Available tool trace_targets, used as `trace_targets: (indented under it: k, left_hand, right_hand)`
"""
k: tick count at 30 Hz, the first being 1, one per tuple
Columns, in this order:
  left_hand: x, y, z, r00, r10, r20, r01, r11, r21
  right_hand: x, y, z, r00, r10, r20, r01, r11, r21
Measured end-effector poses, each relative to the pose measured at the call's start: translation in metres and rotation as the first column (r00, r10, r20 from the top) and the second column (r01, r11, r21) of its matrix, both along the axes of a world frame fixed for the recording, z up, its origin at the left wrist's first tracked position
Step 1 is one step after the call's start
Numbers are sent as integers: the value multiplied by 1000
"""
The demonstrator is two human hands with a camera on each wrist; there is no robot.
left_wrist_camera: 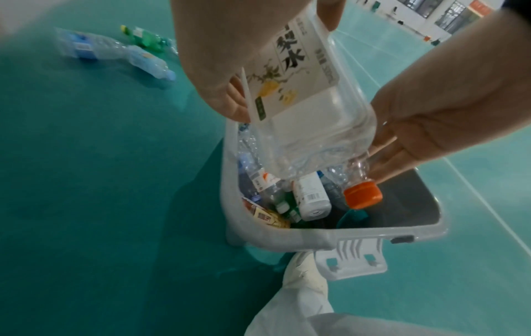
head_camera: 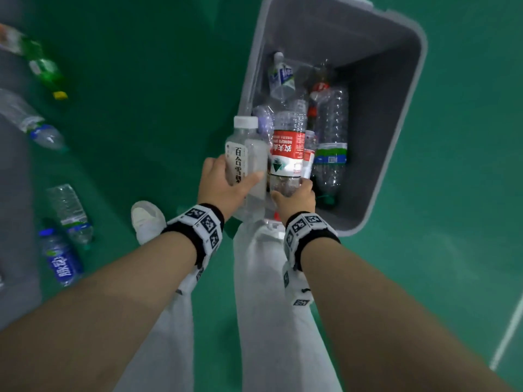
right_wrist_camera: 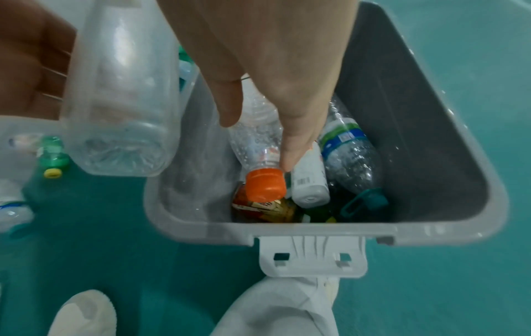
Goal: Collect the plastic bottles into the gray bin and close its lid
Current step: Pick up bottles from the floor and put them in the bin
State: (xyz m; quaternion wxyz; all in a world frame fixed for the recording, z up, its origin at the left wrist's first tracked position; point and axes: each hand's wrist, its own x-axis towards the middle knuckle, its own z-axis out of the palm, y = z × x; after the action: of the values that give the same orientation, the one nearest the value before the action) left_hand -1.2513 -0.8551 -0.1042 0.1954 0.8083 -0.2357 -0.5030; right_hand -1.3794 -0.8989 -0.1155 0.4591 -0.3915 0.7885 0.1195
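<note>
The gray bin (head_camera: 379, 117) stands open on the green floor, with several plastic bottles lying inside. My left hand (head_camera: 235, 172) grips a square clear bottle (head_camera: 244, 148) with a white cap and white label, held over the bin's near left rim. My right hand (head_camera: 293, 190) holds a red-labelled clear bottle (head_camera: 285, 154) beside it, orange cap (right_wrist_camera: 264, 186) pointing toward me, over the bin's inside. In the left wrist view the square bottle (left_wrist_camera: 301, 95) hangs above the bin (left_wrist_camera: 344, 236).
Loose bottles lie on the floor to the left: a green one (head_camera: 45, 69), a clear one (head_camera: 31, 123), another clear one (head_camera: 69, 213) and a blue-labelled one (head_camera: 60, 261). A gray slab (head_camera: 14, 222) fills the left edge. My shoe (head_camera: 147, 219) and the bin's white latch (right_wrist_camera: 313, 257) are near.
</note>
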Motion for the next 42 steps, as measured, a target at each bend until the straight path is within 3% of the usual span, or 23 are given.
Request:
trace_targets:
  k: [4, 10, 17, 23, 31, 37, 42]
  left_hand:
    - [-29, -23, -21, 997, -70, 14, 69, 996, 63]
    - [-55, -51, -65, 978, -195, 78, 167, 948, 272]
    - [-63, -69, -111, 988, -136, 75, 94, 908, 409]
    - [-70, -69, -138, 988, -153, 21, 123, 861, 493]
    - [-59, -66, -141, 964, -265, 4, 236, 867, 439]
    - [-57, -58, -113, 976, -218, -1, 205, 912, 355]
    - [-37, -42, -84, 996, -84, -15, 85, 961, 265]
  right_hand:
    - [-29, -3, -21, 996, -91, -8, 91, 994, 66]
    - [-46, -18, -58, 996, -84, 32, 80, 991, 110]
    - [-44, -35, -92, 999, 23, 22, -26, 988, 150]
    - [-46, -36, -108, 999, 37, -18, -33, 979, 201]
    - [-44, -36, -114, 989, 145, 17, -146, 972, 184]
    - [-30, -38, -94, 977, 210, -16, -205, 965, 162]
    - [0, -34, -64, 957, 288, 20, -289, 950, 120]
